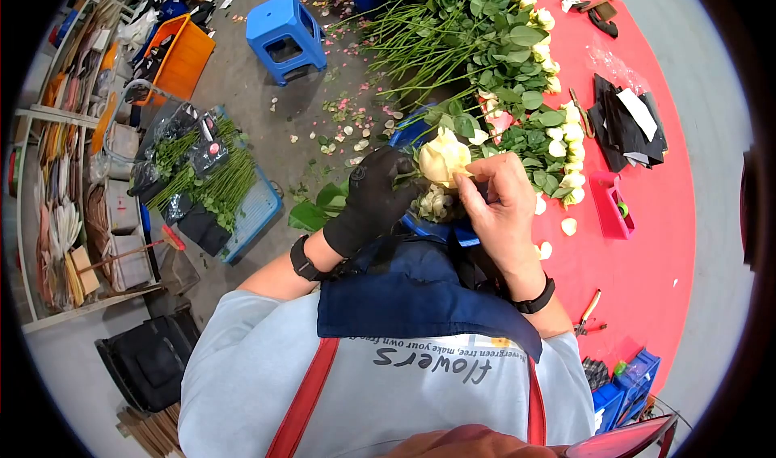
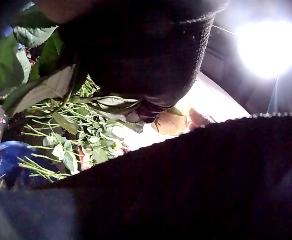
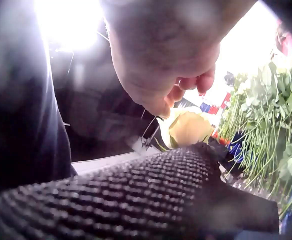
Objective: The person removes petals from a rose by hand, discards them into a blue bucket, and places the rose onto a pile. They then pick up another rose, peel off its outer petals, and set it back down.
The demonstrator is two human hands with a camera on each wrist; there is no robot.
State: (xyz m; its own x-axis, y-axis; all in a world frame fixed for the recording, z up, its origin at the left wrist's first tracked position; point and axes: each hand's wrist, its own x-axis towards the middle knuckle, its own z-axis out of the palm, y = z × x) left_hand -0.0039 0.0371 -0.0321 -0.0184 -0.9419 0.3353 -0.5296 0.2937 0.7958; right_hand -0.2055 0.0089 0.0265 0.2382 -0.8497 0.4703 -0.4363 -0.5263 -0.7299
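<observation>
A cream-white rose (image 1: 443,157) stands upright in front of the person's body, its bloom wide. In a black glove, the left hand (image 1: 373,191) grips its stem just under the bloom; leaves (image 1: 319,207) stick out at the glove's far side. The bare right hand (image 1: 503,203) pinches an outer petal at the bloom's edge between thumb and forefinger. The right wrist view has that thumb right at the rim of the rose (image 3: 188,129). Most of the bloom is hidden by the glove in the left wrist view. Below lie loose petals (image 1: 435,205) in a blue container.
Rows of long-stemmed white roses (image 1: 525,62) lie along the pink-red table (image 1: 638,272). On it are a pink tape dispenser (image 1: 612,205), black sheets (image 1: 622,122) and pliers-like cutters (image 1: 588,312). A blue stool (image 1: 284,33) and an orange crate (image 1: 179,58) stand on the petal-strewn floor.
</observation>
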